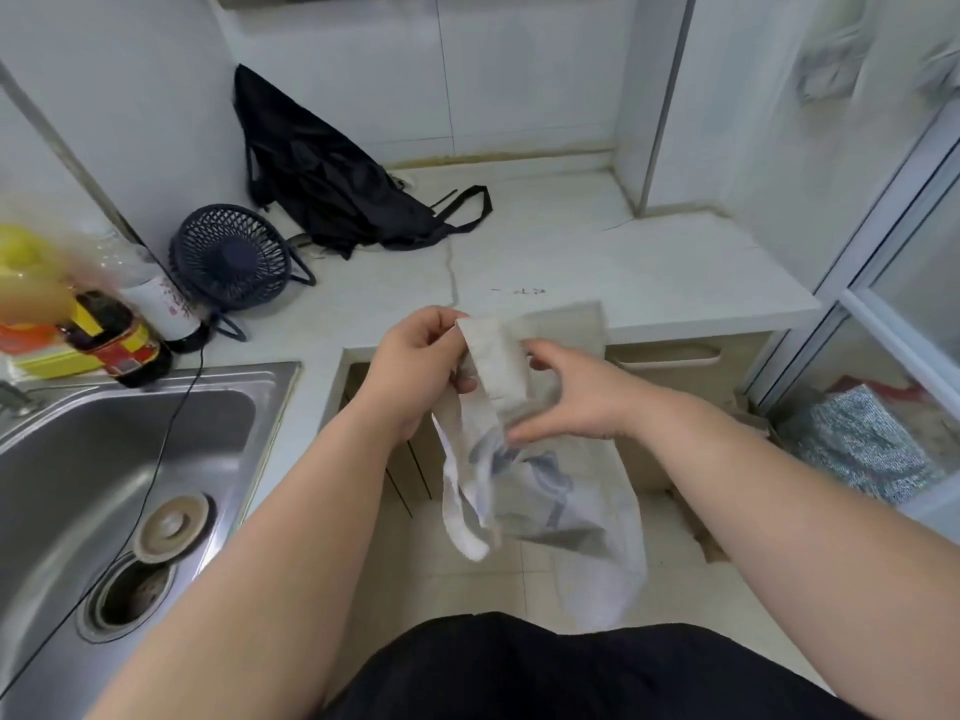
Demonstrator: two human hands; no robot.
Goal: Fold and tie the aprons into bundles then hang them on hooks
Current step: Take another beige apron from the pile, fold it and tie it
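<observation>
Left hand (415,366) and right hand (576,397) hold beige apron (545,491) hanging vertically.

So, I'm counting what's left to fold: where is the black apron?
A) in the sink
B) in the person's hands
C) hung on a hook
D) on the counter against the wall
D: the black apron lies heaped on the counter against the wall, behind the fan; the left hand and right hand hold the beige apron.
</observation>
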